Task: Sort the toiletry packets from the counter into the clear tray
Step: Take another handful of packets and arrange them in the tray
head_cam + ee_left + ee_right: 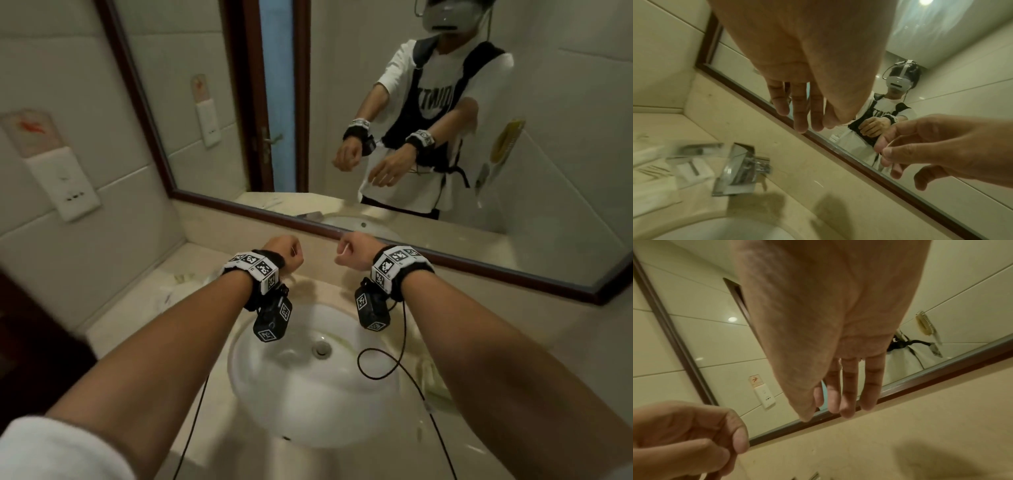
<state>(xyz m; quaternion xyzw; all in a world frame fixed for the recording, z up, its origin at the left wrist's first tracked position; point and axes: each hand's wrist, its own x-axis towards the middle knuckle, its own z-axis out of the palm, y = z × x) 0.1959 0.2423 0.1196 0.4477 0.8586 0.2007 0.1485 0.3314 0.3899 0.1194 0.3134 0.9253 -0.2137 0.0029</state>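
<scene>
The clear tray (694, 155) sits on the table (801, 181) left of the sink (308, 377), with white packets (692, 167) in it. Above the sink, the left hand (286, 255) and right hand (352, 251) hang with loosely curled fingers, holding nothing.

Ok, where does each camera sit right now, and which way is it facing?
Head: worn on the head, looking down over the sink toward the mirror; both forearms, the left hand and the right hand show.
Left wrist: under the left hand, looking along its fingers at the mirror and what looks like the clear tray.
Right wrist: under the right hand, looking along its fingers at the mirror.
Shared: each wrist view catches the other hand; all three see the mirror.
</scene>
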